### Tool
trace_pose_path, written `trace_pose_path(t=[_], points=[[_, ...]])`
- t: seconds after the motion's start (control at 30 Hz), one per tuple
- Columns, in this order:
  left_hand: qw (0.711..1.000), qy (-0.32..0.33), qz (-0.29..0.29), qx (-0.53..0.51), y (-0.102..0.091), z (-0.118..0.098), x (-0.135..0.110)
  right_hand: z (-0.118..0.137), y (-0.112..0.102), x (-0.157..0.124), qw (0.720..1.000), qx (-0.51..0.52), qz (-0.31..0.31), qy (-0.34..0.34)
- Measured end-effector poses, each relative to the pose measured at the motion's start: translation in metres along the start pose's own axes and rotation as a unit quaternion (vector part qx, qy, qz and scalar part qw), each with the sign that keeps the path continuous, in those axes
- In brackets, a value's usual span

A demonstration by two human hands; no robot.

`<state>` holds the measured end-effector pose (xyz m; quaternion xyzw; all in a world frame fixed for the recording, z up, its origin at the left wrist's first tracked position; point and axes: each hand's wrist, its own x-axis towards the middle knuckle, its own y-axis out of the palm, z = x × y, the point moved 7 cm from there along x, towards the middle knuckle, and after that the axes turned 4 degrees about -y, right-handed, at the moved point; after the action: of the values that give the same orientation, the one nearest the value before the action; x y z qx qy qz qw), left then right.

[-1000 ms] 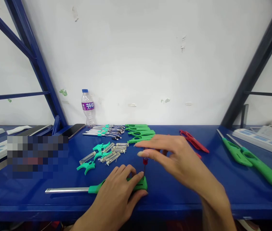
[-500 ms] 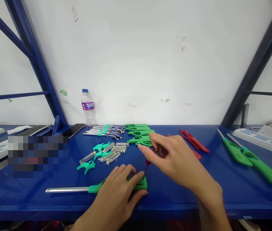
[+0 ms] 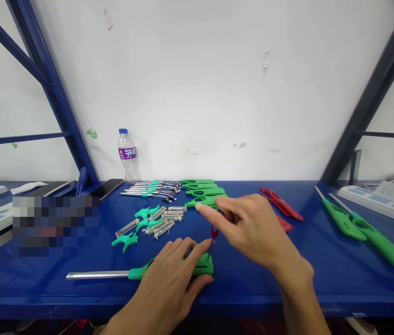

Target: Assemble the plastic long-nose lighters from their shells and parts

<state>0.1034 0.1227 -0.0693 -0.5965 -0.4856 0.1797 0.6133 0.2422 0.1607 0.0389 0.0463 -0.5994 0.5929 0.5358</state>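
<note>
A green long-necked lighter (image 3: 203, 264) lies along the table's front, its metal tube pointing left. My left hand (image 3: 170, 279) is wrapped over the handle, the thumb along the near side and the fingers on the far side, pressing it to the table. My right hand (image 3: 249, 228) grips a screwdriver (image 3: 214, 231) with a red handle. Its thin shaft stands nearly upright, the tip at the handle's right end. Most of the screwdriver's handle is hidden in my fingers. Beyond my left hand lie green triggers (image 3: 125, 241) and clear fuel tubes (image 3: 163, 229).
At the back are metal tubes with wires (image 3: 153, 190), green handle shells (image 3: 200, 191) and a bottle (image 3: 128, 156). Red shells (image 3: 280, 204) lie behind my right hand. Two green lighters (image 3: 378, 237) and a power strip (image 3: 381, 204) are on the right. A phone (image 3: 108, 189) lies left.
My right hand has turned slightly on the screwdriver, with its wrist shifting a little left. The tip of my left forefinger has lifted away from the shaft. The lighter has stayed in place.
</note>
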Motion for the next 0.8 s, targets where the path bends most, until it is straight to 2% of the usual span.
trace_pose_path(t=[0.27, 0.47, 0.63, 0.8], points=[[1.000, -0.005, 0.007, -0.012, -0.003, 0.002, 0.002, -0.001, -0.001, 0.001, 1.000, 0.014, 0.001, -0.006], [0.996, -0.016, 0.028, -0.078, -0.014, 0.003, 0.000, 0.002, -0.002, 0.000, 1.000, 0.026, 0.000, -0.006], [0.990, -0.018, -0.007, -0.138, -0.020, 0.008, 0.006, 0.011, 0.001, 0.002, 0.999, 0.036, 0.000, -0.030], [0.981, -0.009, -0.060, -0.184, -0.015, 0.011, 0.013, 0.019, 0.002, 0.001, 0.998, 0.038, 0.002, -0.049]])
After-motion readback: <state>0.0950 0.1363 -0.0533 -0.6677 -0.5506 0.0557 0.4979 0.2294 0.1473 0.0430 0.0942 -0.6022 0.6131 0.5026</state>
